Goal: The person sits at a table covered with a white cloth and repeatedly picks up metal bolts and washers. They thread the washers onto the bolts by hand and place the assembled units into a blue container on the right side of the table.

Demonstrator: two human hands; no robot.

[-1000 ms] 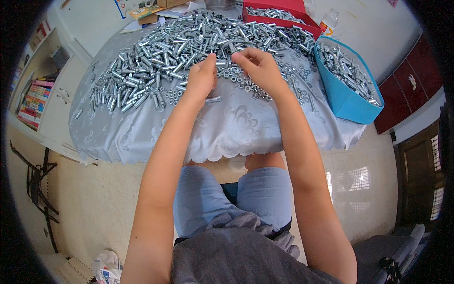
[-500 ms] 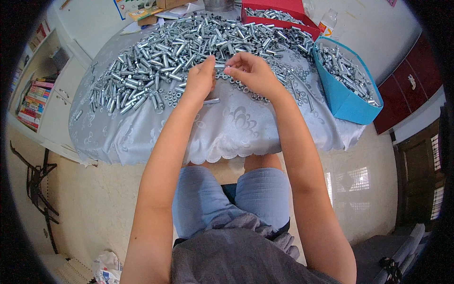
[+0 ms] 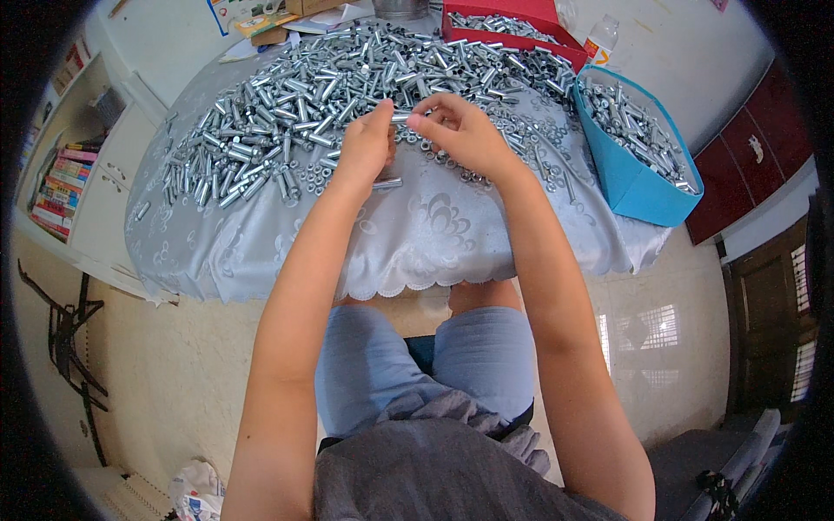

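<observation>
Both hands have lifted off the pile. Left hand (image 3: 367,143) and right hand (image 3: 460,130) now pinch 1 short silver metal bolt (image 3: 401,115) between them, apparently joining parts

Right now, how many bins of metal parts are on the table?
2: a blue bin at the table's right edge, and a red bin at the far side; others may be hidden.

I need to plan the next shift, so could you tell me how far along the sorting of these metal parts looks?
Done: the blue bin and red tray already hold bolts. In hand: the left hand and right hand meet over one bolt, pinched between the fingertips. Left: a large loose heap of bolts and small nuts covers most of the tablecloth, so much remains.
</observation>
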